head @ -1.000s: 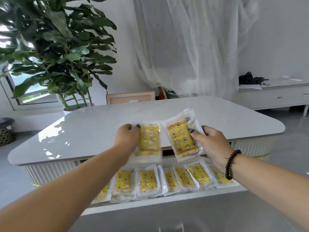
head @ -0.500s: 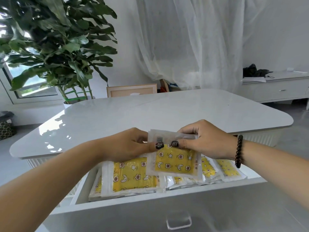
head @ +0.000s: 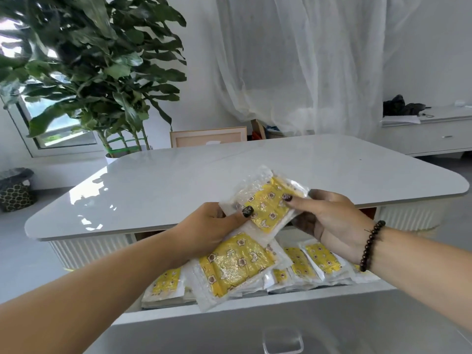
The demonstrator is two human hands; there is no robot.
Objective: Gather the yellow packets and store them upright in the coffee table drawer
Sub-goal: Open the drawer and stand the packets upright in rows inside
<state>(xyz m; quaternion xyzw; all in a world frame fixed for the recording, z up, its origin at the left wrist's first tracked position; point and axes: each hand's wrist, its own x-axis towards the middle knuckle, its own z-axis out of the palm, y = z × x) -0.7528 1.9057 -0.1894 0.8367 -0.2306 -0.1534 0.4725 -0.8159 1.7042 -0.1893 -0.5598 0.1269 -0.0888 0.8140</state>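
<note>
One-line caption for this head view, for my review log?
Both hands hold a yellow packet above the open drawer of packets.

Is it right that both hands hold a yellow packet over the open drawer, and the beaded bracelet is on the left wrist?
Not quite. The head view shows the beaded bracelet on the right wrist. The rest stands: the left hand and right hand both hold a yellow packet over the open drawer.

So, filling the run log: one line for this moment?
left hand and right hand: grip yellow packet | above open drawer | not yet stored
</note>
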